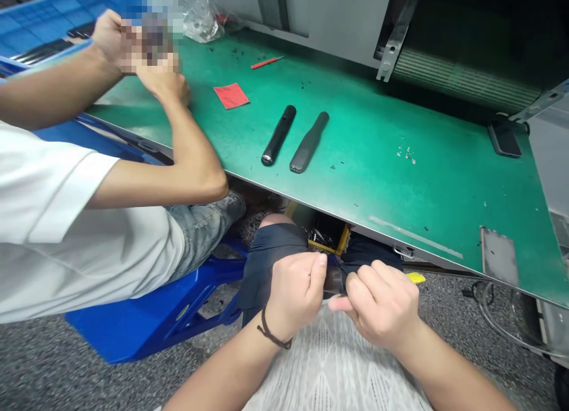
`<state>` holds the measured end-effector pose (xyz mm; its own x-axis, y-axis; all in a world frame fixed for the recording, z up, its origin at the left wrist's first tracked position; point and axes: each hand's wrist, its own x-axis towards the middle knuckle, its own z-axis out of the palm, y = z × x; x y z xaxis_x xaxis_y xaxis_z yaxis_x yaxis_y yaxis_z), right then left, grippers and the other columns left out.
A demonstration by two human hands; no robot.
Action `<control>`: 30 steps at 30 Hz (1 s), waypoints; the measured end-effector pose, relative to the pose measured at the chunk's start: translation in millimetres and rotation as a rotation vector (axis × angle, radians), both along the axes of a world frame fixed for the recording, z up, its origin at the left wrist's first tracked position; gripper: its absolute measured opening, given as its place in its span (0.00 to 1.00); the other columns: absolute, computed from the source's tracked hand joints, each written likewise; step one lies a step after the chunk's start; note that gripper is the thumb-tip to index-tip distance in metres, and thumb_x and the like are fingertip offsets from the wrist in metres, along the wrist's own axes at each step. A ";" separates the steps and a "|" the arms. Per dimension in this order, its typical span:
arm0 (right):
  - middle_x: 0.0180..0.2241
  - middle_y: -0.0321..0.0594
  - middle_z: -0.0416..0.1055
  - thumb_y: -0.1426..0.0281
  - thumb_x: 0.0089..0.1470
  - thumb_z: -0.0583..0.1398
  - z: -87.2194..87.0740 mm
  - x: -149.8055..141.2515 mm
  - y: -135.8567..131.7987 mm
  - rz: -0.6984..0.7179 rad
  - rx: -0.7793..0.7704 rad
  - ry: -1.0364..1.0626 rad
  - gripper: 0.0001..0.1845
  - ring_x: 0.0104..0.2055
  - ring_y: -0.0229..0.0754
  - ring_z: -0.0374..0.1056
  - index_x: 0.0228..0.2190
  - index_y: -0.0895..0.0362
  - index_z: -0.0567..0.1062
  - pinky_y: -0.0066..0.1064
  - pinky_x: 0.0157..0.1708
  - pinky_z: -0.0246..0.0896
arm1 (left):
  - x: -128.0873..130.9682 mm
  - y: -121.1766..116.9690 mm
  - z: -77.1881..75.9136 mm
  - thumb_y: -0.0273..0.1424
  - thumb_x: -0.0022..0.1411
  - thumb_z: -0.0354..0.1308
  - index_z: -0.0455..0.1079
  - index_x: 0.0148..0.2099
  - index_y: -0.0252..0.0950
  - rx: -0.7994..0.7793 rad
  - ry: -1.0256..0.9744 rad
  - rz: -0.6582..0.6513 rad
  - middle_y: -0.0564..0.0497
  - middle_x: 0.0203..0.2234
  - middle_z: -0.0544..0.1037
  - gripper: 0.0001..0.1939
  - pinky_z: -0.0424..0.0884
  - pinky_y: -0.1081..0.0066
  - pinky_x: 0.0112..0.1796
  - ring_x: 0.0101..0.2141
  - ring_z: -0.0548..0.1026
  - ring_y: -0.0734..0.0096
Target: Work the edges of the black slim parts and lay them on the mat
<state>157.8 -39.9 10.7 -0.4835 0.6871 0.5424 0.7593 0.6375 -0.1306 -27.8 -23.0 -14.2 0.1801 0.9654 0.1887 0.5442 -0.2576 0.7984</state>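
Note:
Above my lap, both hands are close together in front of the table edge. My left hand (296,289) is closed around a dark, smooth part (334,280), mostly hidden by the fingers. My right hand (382,301) is closed on a tool with a yellow handle (415,277), whose end sticks out past the knuckles; its working end is hidden. The right thumb reaches toward the dark part. On the green table (364,150) ahead lie two elongated handle-like pieces, one glossy black (280,135) and one matte dark grey (310,143).
To my left, a co-worker in a white shirt (80,233) leans an elbow on the table. A red square (231,95), a thin red tool (265,62), a phone (504,139) and a grey plate (498,257) lie there. A yellow-rimmed bin (329,247) stands below.

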 end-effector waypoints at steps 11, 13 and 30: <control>0.33 0.37 0.68 0.58 0.72 0.58 20.4 40.8 22.0 0.160 -0.492 0.201 0.15 0.33 0.40 0.61 0.43 0.58 0.72 0.33 0.34 0.54 | -14.3 6.6 9.8 0.54 0.77 0.41 0.58 0.31 0.39 -0.410 -0.234 -0.465 0.56 0.22 0.65 0.28 0.53 0.67 0.29 0.24 0.62 0.70; 0.31 0.37 0.68 0.44 0.69 0.55 27.1 41.8 23.7 0.186 -0.528 0.132 0.28 0.32 0.40 0.61 0.40 0.58 0.72 0.33 0.33 0.52 | -16.2 7.6 11.9 0.55 0.76 0.42 0.57 0.31 0.38 -0.378 -0.203 -0.501 0.56 0.22 0.63 0.29 0.52 0.66 0.29 0.24 0.61 0.70; 0.25 0.35 0.59 0.49 0.74 0.49 30.6 30.0 27.0 0.130 -0.211 -0.109 0.32 0.28 0.40 0.50 0.25 0.56 0.68 0.36 0.29 0.40 | -9.9 2.1 12.4 0.51 0.78 0.44 0.56 0.29 0.39 -0.371 -0.202 -0.423 0.57 0.20 0.62 0.27 0.50 0.66 0.28 0.23 0.58 0.71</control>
<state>187.8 -12.9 41.2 -0.6228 0.7075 0.3341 0.6895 0.6981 -0.1931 -37.8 -21.0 -1.8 0.5592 0.8255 -0.0770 0.2830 -0.1027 0.9536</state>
